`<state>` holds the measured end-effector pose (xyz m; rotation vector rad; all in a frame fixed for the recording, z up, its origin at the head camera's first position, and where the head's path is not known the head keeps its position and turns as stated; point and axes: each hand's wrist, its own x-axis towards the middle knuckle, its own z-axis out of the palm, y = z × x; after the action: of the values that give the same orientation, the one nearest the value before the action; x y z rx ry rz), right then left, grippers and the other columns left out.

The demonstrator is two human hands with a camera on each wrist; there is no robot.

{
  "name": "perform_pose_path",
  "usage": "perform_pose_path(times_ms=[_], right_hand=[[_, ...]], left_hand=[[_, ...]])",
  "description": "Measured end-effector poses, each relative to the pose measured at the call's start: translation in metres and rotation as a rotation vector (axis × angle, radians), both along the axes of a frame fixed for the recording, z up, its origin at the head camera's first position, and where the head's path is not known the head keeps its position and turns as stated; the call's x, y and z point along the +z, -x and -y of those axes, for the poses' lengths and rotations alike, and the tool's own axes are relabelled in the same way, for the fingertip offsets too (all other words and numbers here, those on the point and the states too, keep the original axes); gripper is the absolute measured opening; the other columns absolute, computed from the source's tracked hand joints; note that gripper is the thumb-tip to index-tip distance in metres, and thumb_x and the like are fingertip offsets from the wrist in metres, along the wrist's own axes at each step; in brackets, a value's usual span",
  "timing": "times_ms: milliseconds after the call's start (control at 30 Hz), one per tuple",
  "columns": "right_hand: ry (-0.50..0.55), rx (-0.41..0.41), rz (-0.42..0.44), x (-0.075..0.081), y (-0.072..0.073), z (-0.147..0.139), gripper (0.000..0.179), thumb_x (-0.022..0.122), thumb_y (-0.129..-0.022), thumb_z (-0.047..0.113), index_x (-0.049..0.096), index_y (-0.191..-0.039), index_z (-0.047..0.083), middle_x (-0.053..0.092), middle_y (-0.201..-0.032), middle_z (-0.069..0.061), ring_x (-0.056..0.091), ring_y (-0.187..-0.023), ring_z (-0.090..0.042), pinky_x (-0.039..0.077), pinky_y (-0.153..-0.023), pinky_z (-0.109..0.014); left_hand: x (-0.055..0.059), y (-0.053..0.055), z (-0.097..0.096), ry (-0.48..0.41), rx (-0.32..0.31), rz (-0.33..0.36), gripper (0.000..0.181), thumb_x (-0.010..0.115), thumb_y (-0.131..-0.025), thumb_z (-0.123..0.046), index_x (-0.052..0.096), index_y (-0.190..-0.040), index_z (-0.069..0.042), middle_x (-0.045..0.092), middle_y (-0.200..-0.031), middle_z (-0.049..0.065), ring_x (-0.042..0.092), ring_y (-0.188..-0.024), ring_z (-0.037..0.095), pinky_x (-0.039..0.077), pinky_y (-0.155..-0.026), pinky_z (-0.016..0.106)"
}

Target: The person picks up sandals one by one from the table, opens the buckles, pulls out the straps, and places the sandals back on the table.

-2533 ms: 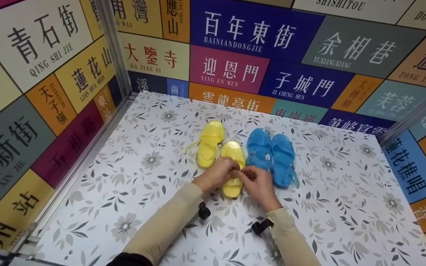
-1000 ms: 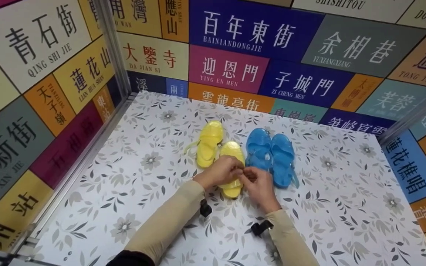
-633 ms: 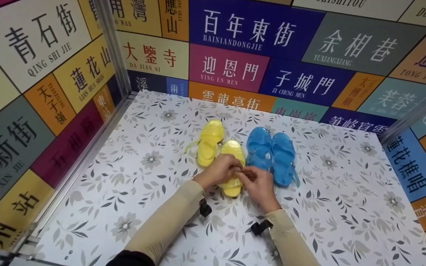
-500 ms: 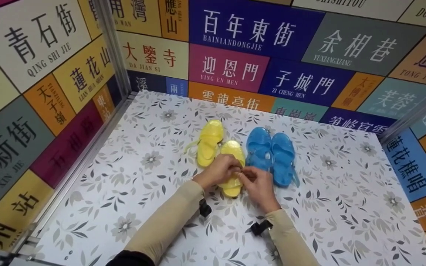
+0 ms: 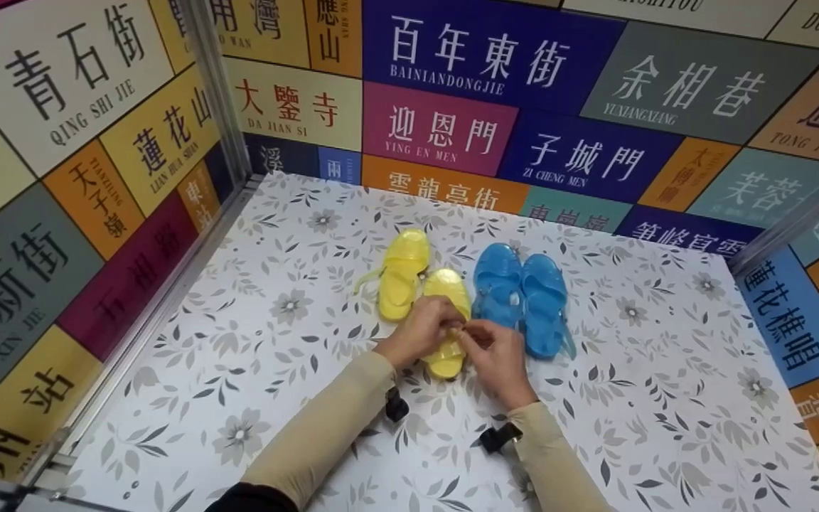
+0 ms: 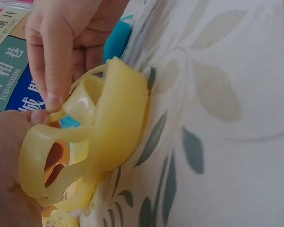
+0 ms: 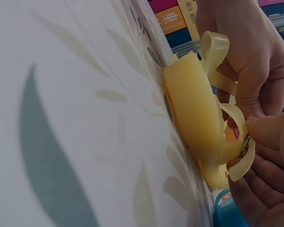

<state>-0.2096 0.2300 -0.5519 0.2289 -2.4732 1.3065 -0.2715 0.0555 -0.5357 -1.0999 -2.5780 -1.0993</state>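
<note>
A yellow sandal lies on the patterned surface, with both hands over its strap. My left hand bends across it from the left and pinches the strap with its fingers. From the right, my right hand holds the strap by thumb and fingers, and the fingertips of the two hands meet. A small metal buckle shows at the strap between them in the right wrist view. Seen from the left wrist, the sandal's heel stands on its sole, and its ankle loops rise above.
Another yellow sandal lies to the left, its strap hanging loose at the side. Two blue sandals sit side by side, close to my right hand. Sign-printed panels wall in the back and both sides of the white floral surface.
Both hands stay at the same spot on the yellow sandal's strap, with only tiny finger shifts. The head view tilts very slightly; the other sandals have not moved.
</note>
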Motion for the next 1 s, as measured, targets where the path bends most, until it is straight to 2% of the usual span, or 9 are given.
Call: perform_pose_path(times_ms=[133, 300, 400, 533, 633, 733, 833, 933, 1000], right_hand=[[0.006, -0.002, -0.014, 0.0, 0.0, 0.001, 0.014, 0.083, -0.091, 0.015, 0.082, -0.104, 0.008, 0.08, -0.091, -0.001, 0.073, -0.079, -0.015, 0.059, -0.07, -0.027], [0.019, 0.008, -0.009, 0.0, -0.001, 0.0, 0.015, 0.083, -0.091, 0.012, 0.082, -0.105, 0.007, 0.08, -0.092, -0.002, 0.074, -0.081, -0.016, 0.059, -0.071, -0.025], [0.021, 0.001, 0.004, 0.0, -0.002, -0.001, 0.015, 0.083, -0.091, 0.011, 0.082, -0.105, 0.006, 0.08, -0.092, -0.002, 0.073, -0.08, -0.016, 0.058, -0.07, -0.024], [0.017, -0.01, 0.012, -0.001, -0.002, -0.002, 0.015, 0.083, -0.091, 0.012, 0.082, -0.105, 0.006, 0.079, -0.091, -0.002, 0.072, -0.079, -0.015, 0.057, -0.07, -0.024], [0.006, -0.013, -0.007, -0.002, -0.001, -0.003, 0.015, 0.083, -0.09, 0.011, 0.082, -0.103, 0.006, 0.079, -0.09, -0.003, 0.073, -0.078, -0.016, 0.058, -0.069, -0.025], [-0.01, -0.01, -0.048, -0.002, -0.001, -0.003, 0.013, 0.083, -0.089, 0.009, 0.082, -0.1, 0.005, 0.08, -0.089, -0.004, 0.073, -0.077, -0.017, 0.059, -0.069, -0.028], [-0.025, -0.002, -0.078, -0.003, 0.0, -0.003, 0.013, 0.084, -0.088, 0.009, 0.082, -0.099, 0.004, 0.08, -0.089, -0.005, 0.074, -0.077, -0.018, 0.06, -0.069, -0.028], [-0.023, 0.011, -0.079, -0.003, -0.001, -0.003, 0.014, 0.084, -0.089, 0.011, 0.082, -0.101, 0.004, 0.08, -0.09, -0.005, 0.075, -0.078, -0.017, 0.061, -0.069, -0.029], [-0.019, 0.016, -0.072, -0.003, -0.001, -0.003, 0.015, 0.084, -0.089, 0.011, 0.082, -0.102, 0.004, 0.08, -0.091, -0.006, 0.075, -0.079, -0.017, 0.062, -0.069, -0.03]], left_hand=[[-0.004, -0.001, -0.001, -0.025, 0.025, 0.006, 0.022, 0.077, -0.083, 0.007, 0.083, -0.1, -0.006, 0.076, -0.095, 0.008, 0.071, -0.089, 0.022, 0.058, -0.086, 0.029], [-0.006, 0.002, 0.003, -0.104, 0.039, 0.073, 0.035, 0.065, -0.079, 0.02, 0.083, -0.097, -0.003, 0.077, -0.094, 0.01, 0.072, -0.088, 0.024, 0.059, -0.085, 0.03], [-0.004, 0.003, 0.006, -0.08, 0.03, 0.107, 0.026, 0.067, -0.087, 0.014, 0.083, -0.098, -0.003, 0.077, -0.096, 0.01, 0.072, -0.091, 0.024, 0.059, -0.088, 0.03], [0.003, 0.005, 0.007, 0.037, -0.015, 0.028, 0.015, 0.069, -0.098, -0.002, 0.081, -0.108, -0.005, 0.077, -0.108, 0.007, 0.07, -0.106, 0.023, 0.054, -0.1, 0.031], [0.007, 0.006, 0.005, 0.112, -0.07, -0.089, 0.021, 0.069, -0.1, -0.006, 0.078, -0.118, -0.005, 0.076, -0.122, 0.007, 0.066, -0.123, 0.025, 0.048, -0.112, 0.035], [0.01, 0.006, 0.002, 0.166, -0.139, -0.134, 0.026, 0.068, -0.101, -0.011, 0.076, -0.126, -0.006, 0.075, -0.127, 0.007, 0.065, -0.127, 0.025, 0.047, -0.114, 0.035], [0.009, 0.006, 0.001, 0.178, -0.183, -0.039, 0.028, 0.068, -0.103, -0.014, 0.074, -0.129, -0.008, 0.076, -0.123, 0.007, 0.069, -0.12, 0.022, 0.051, -0.109, 0.031], [0.007, 0.007, 0.001, 0.148, -0.185, 0.083, 0.027, 0.068, -0.102, -0.012, 0.074, -0.129, -0.008, 0.077, -0.118, 0.007, 0.072, -0.112, 0.02, 0.054, -0.101, 0.026], [0.006, 0.008, 0.001, 0.11, -0.183, 0.123, 0.027, 0.07, -0.1, -0.009, 0.075, -0.127, -0.008, 0.078, -0.116, 0.008, 0.073, -0.109, 0.02, 0.055, -0.099, 0.025]])
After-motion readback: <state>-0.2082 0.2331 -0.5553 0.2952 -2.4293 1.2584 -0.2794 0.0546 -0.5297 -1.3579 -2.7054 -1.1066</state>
